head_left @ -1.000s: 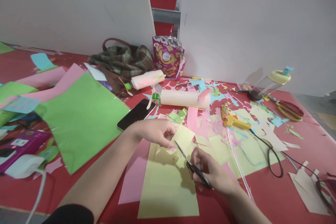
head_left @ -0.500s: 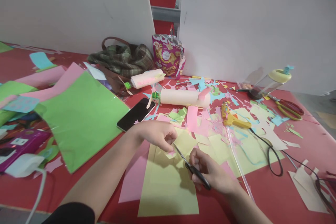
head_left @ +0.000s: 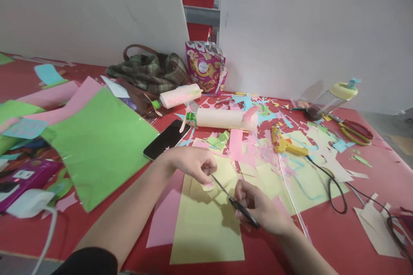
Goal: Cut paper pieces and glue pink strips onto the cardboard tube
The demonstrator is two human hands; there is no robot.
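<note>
My right hand (head_left: 258, 208) is closed around the black handles of a pair of scissors (head_left: 240, 211). The blades point up and left, their tips reaching my left hand (head_left: 195, 165). Thumb and fingers of that hand pinch a small scrap of paper (head_left: 208, 186), pale yellow with some pink on it and partly hidden by the fingers. Below both hands lies a sheet of pale yellow paper (head_left: 206, 236), overlapping a pink sheet (head_left: 161, 222). A black-screened phone (head_left: 167, 139) rests just beyond my left wrist.
A paper-wrapped tube (head_left: 222, 118) with a green cap lies ahead among paper scraps. To the right are a yellow glue gun (head_left: 288, 146) with its cord, and red-and-yellow scissors (head_left: 355, 132). A green sheet (head_left: 103, 146) and a purple device (head_left: 30, 180) occupy the left.
My hands stay almost in place. The paper scrap between my left fingers has turned or shifted slightly, showing less pink, and the view has moved a little.
</note>
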